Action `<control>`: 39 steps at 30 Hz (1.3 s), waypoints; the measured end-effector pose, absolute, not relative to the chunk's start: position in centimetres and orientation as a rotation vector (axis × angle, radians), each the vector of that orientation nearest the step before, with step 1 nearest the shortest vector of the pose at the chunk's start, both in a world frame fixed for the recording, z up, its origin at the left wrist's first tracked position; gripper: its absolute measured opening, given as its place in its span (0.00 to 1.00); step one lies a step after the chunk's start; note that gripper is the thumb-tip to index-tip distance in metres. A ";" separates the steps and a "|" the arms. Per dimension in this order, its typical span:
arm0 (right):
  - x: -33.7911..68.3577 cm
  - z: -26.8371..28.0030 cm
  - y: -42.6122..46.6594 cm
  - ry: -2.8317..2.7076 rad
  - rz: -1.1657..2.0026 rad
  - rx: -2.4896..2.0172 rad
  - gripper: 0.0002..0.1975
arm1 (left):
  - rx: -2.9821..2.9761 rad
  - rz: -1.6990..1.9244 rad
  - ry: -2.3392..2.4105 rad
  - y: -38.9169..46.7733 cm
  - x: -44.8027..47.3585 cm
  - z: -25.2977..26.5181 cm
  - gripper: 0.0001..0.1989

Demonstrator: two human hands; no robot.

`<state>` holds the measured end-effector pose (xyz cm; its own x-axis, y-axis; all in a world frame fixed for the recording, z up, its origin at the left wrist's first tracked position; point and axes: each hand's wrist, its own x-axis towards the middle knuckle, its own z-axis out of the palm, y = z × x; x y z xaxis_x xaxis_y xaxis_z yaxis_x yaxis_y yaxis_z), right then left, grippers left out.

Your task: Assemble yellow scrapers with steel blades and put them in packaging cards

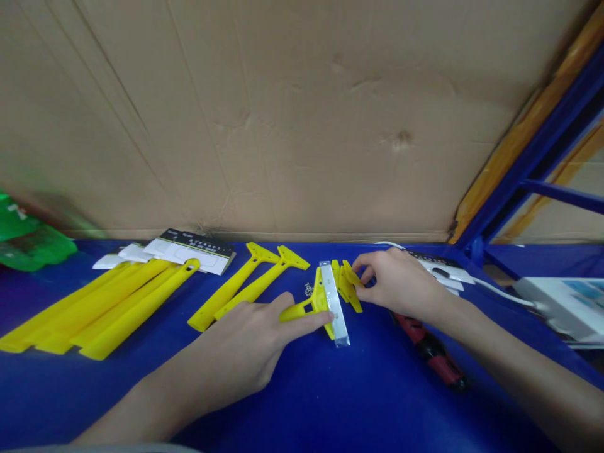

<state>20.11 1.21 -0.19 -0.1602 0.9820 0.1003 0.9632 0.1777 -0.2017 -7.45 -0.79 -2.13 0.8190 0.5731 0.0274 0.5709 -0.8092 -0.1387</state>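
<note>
My left hand [268, 333] is closed round the handle of a yellow plastic scraper [320, 296], its forefinger stretched along the scraper's head. Across that head lies a flat silvery blade strip [336, 308], which looks wrapped in clear film. My right hand [394, 280] pinches a small yellow plastic piece [350, 283] just right of the strip, among a few similar pieces. Small metal screws [309, 290] lie on the blue table behind the scraper head. Two more yellow scraper handles [257, 283] lie side by side, left of my left hand.
Several yellow handles with printed cards [189, 248] lie at the left, near a green bottle [33, 236]. A red and black power screwdriver [431, 352] lies under my right forearm. At the right stand a white box [561, 308] with a cable and a blue frame. Cardboard [302, 126] backs the table.
</note>
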 end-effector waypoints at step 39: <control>20.0 0.6 0.6 -1.713 1.146 -1.283 0.15 | -2.843 -0.048 -0.958 -0.8 -7.6 -1.4 0.39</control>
